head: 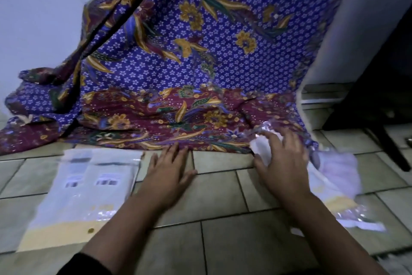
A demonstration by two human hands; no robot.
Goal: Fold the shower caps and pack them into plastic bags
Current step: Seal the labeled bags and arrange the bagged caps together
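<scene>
Pale tiled floor (218,196), a purple batik cloth (200,51) draped down at twelve o'clock. Packed plastic bags (84,185) lie at eight. The left hand (169,170) rests flat, fingers straight. The right hand (283,161) grips a white shower cap (259,144) at two, beside a blurred heap (338,172) at three.

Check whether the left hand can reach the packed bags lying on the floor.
Probably yes: the left hand rests flat and empty on the tiled floor, with nothing between it and the packed bags just beside it.

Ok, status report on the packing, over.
Left grip flat on tiles. Right grip holds white cap, blurred. Packed bags at left, nothing blocking.
</scene>
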